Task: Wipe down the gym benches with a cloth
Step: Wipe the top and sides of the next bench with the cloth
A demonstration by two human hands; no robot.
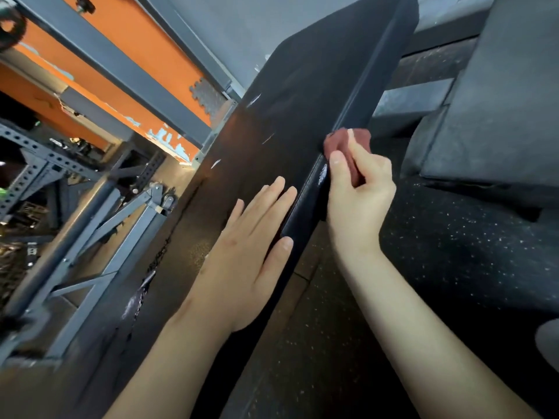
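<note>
A long black padded gym bench [290, 95] runs diagonally from the lower left to the upper right of the head view. Its top has small scuffs and tears. My left hand [251, 255] lies flat on the bench top with straight fingers, its thumb along the right side edge. My right hand [360, 192] grips a bunched dark red cloth [348, 143] and holds it against the bench's right side edge. Part of the cloth is hidden inside the fist.
A grey steel rack [99, 213] with perforated posts stands left of the bench. Orange wall panels [121, 34] lie behind it. Black speckled rubber flooring [453, 252] is on the right, with a large grey padded block [499, 101] at the upper right.
</note>
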